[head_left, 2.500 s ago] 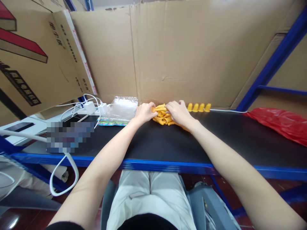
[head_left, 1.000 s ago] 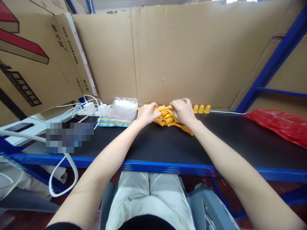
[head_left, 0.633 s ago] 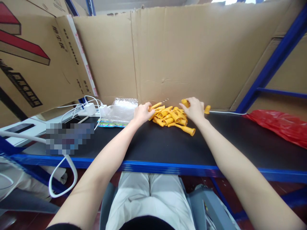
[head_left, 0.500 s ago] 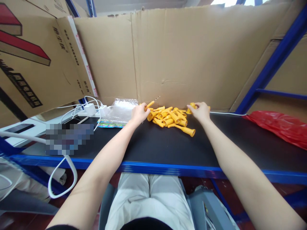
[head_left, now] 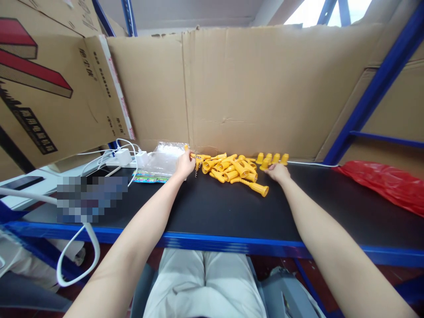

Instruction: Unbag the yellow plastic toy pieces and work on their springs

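Observation:
My left hand (head_left: 186,164) is closed on a yellow-handled corkscrew at the left end of the pile, the handle tip poking above my fingers. Dark metal spirals (head_left: 196,170) show just right of the fingers; which one belongs to the held piece I cannot tell. The pile of yellow flared plastic pieces (head_left: 228,166) lies between my hands, and one piece (head_left: 258,189) sticks out toward the front. At the pile's right, my right hand (head_left: 278,172) pinches a small yellow cap (head_left: 264,165) low at the table. Several like caps (head_left: 276,158) stand just behind it.
A clear plastic bag (head_left: 167,154) lies left of my left hand, by white chargers (head_left: 123,156) and cables. A red plastic bag (head_left: 380,181) rests on the right. Cardboard (head_left: 265,92) walls the back of the black tabletop (head_left: 228,212), which has a blue front edge (head_left: 232,243).
My left hand has moved left, and the corkscrew spiral no longer points up and right. My right hand has lowered with its cap, and the caps behind it now show. The view has tilted slightly up.

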A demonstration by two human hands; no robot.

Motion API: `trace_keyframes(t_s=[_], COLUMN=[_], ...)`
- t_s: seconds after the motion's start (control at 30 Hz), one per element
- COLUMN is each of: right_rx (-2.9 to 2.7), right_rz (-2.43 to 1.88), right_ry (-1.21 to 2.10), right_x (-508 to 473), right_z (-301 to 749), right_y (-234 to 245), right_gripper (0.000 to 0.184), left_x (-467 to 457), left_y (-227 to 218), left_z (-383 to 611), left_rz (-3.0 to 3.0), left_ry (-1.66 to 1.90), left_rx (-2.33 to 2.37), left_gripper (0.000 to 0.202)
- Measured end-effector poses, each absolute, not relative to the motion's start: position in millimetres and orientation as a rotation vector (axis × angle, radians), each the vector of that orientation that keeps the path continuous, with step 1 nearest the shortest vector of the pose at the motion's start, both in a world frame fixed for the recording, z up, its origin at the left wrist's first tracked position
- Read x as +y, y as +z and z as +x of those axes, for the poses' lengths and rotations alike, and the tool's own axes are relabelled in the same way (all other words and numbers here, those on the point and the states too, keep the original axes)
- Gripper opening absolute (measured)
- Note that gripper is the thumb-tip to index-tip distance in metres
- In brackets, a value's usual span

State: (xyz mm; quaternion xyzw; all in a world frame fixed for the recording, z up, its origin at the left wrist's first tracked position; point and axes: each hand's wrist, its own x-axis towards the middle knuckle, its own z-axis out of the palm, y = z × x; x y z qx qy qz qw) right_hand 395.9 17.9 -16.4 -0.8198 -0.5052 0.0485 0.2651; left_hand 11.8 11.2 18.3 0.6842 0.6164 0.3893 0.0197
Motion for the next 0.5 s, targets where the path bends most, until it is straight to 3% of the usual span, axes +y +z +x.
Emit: trace_keyframes(t_s=[0.33,0.5], right_rx=[-1.587,-1.614], right_rz=[-2.141,-2.143], right_ry=[0.009,0.080], right_x=[11.9,6.5], right_z=[384.5,379.9], right_y=[-17.7,-12.5], right_gripper=[0.022,0.027], left_x=[19.2,22.1], left_y=[9.1,6.6], left_z=[8.6,8.3], left_rz=[2.153,2.128], left_ry=[1.177,1.197], left_rx=[1.759,1.702], left_gripper=[0.047,0.043])
